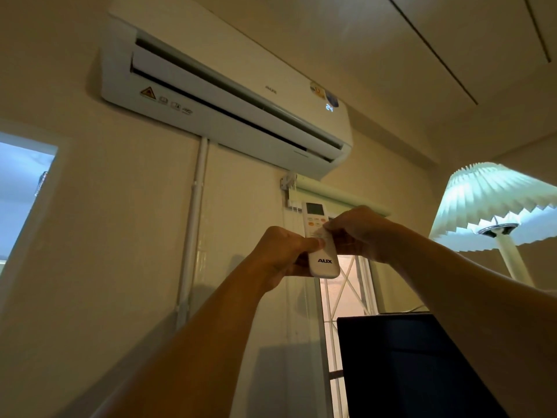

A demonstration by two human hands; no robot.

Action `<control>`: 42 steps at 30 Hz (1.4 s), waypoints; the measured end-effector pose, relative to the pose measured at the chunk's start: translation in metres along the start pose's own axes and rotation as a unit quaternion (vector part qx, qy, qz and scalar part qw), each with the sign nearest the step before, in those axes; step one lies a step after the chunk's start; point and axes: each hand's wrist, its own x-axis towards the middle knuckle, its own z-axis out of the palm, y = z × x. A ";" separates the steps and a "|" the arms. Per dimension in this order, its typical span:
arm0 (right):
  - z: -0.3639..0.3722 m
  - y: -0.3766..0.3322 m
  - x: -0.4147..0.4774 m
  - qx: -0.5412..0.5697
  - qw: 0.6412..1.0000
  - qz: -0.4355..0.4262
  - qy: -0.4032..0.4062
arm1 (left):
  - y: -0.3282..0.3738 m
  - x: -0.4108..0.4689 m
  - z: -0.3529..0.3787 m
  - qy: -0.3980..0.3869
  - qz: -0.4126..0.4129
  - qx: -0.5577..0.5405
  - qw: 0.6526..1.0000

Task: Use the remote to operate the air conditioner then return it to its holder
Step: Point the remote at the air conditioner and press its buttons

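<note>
— Which way is the remote (pixel 320 240) pointing?

— Its long axis runs nearly straight up and down in the head view. The end with the small screen is on top, aimed up toward the air conditioner (pixel 229 95); the end printed AUX is at the bottom. The button face is toward the camera.

— Who has it?

— Both hands, raised in the air below the unit, with nothing under it. The left hand (pixel 281 257) is wrapped around the lower body from the left, thumb laid across the front. The right hand (pixel 360 232) is closed in from the right, its fingertips (pixel 328 227) on the button area at mid-length.

— And the unit itself?

— Mounted high on the cream wall (pixel 120 236), its long body slanting down to the right in this view. The flap stands open and a lit figure glows near its right end.

— The room?

— A white pipe (pixel 194 212) drops from the unit's underside. A window (pixel 346 294) with a roller blind (pixel 337 196) sits behind the hands. A lit pleated lamp (pixel 494 206) stands at the right, and a dark screen (pixel 407 366) fills the lower right corner. A pale opening (pixel 21 191) shows at the left edge.
</note>
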 end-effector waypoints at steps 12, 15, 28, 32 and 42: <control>-0.002 0.002 -0.003 0.011 1.000 -0.002 -0.018 | -0.001 -0.006 0.002 -0.001 -0.004 -0.012 1.000; -0.002 0.001 -0.004 0.007 1.000 0.001 -0.019 | 0.001 -0.007 0.003 0.002 -0.004 -0.014 1.000; -0.011 -0.007 -0.013 0.008 1.000 -0.003 -0.004 | 0.008 -0.006 0.008 -0.007 0.000 -0.015 1.000; -0.017 -0.012 -0.015 0.009 1.000 -0.009 0.007 | 0.013 -0.004 0.012 -0.012 0.000 -0.029 1.000; -0.026 -0.013 -0.022 0.011 1.000 -0.012 0.003 | 0.015 -0.006 0.020 -0.017 0.001 -0.031 0.999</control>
